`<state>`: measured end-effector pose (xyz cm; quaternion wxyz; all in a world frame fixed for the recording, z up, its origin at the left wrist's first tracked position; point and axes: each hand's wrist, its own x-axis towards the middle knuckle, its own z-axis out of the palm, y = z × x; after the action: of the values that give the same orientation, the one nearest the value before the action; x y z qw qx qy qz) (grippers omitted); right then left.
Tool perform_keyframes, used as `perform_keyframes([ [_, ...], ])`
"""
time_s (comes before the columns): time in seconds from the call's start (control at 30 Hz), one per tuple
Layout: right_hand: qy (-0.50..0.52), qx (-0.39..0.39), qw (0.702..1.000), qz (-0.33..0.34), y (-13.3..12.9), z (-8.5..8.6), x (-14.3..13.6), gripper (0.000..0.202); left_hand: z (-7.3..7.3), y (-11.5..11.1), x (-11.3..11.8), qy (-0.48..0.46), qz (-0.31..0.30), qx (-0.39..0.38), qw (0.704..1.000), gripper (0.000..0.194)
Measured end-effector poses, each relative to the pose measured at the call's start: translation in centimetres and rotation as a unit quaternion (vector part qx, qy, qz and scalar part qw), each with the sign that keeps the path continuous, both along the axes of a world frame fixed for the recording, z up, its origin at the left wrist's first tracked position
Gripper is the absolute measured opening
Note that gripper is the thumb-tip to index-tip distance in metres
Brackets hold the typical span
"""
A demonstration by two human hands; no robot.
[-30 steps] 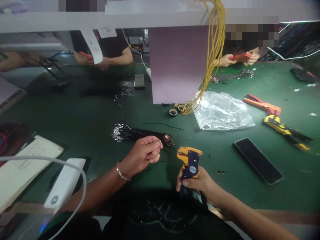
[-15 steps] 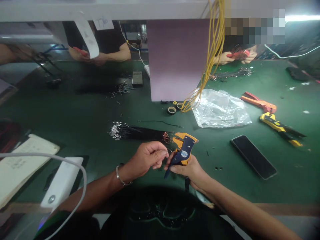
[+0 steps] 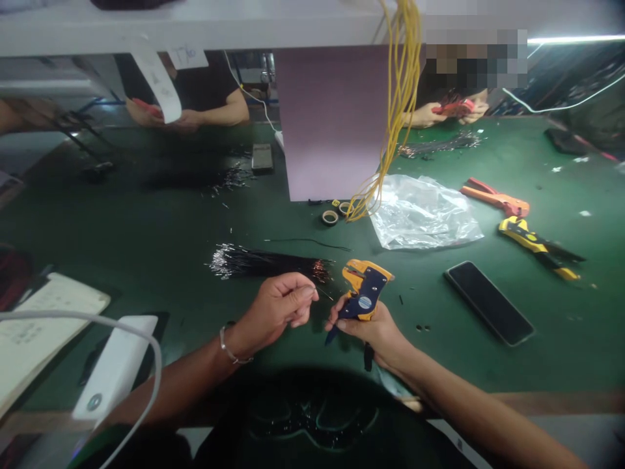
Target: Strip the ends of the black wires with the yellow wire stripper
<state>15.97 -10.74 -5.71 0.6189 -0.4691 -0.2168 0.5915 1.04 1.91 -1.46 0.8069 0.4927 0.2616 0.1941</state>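
Between the thumb and fingers of my left hand (image 3: 287,299) is a thin wire (image 3: 325,295), its end pointing right. My right hand (image 3: 374,329) is wrapped round the handles of a yellow and dark blue wire stripper (image 3: 367,286), whose jaws face up and left, apart from the wire. Just beyond my left hand lies a bundle of black wires (image 3: 273,262), with silvery ends at the left and coppery ends at the right. A single black wire (image 3: 307,242) lies behind the bundle.
To the right are a phone (image 3: 489,303), yellow-black pliers (image 3: 540,249), orange-red pliers (image 3: 495,197) and a clear plastic bag (image 3: 424,215). Yellow wires (image 3: 403,85) hang from the shelf. A white power bank (image 3: 114,368) and papers (image 3: 53,326) lie left. Two people work across the table.
The wire stripper has moved slightly right, away from my left hand, and the gap between my hands is wider. The whole view has shifted a little.
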Motion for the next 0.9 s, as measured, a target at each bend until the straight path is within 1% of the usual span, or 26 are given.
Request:
perform_keyframes([
  [0.1,-0.001,-0.002,1.000,0.001,0.0,0.0,0.1,0.022,0.0,-0.1,0.1,0.001,0.002,0.004,1.000,0.019],
  [0.2,0.004,0.007,1.000,0.017,-0.1,-0.2,0.0,0.025,0.0,-0.2,0.0,0.007,0.003,0.011,1.000,0.019],
  [0.3,0.006,0.006,1.000,0.024,-0.1,-0.4,-0.2,0.023,0.0,-0.2,-0.1,0.012,0.001,0.014,1.000,0.019],
  [0.5,0.014,0.008,1.000,-0.004,0.2,-0.2,-0.4,0.020,-0.4,-0.3,-0.1,0.000,-0.005,0.008,1.000,0.019],
  [0.67,0.012,-0.001,1.000,-0.022,0.3,-0.2,-0.3,0.020,-0.5,0.0,-0.1,0.002,-0.010,0.021,1.000,0.016],
  [0.77,0.000,0.000,0.999,-0.040,0.2,-0.3,0.0,0.019,-0.1,0.6,0.0,0.001,0.001,0.049,0.999,0.014],
  [0.9,-0.006,-0.004,0.997,-0.077,0.1,-0.1,0.5,0.019,0.7,1.7,-0.4,0.037,0.008,0.135,0.990,0.013],
])
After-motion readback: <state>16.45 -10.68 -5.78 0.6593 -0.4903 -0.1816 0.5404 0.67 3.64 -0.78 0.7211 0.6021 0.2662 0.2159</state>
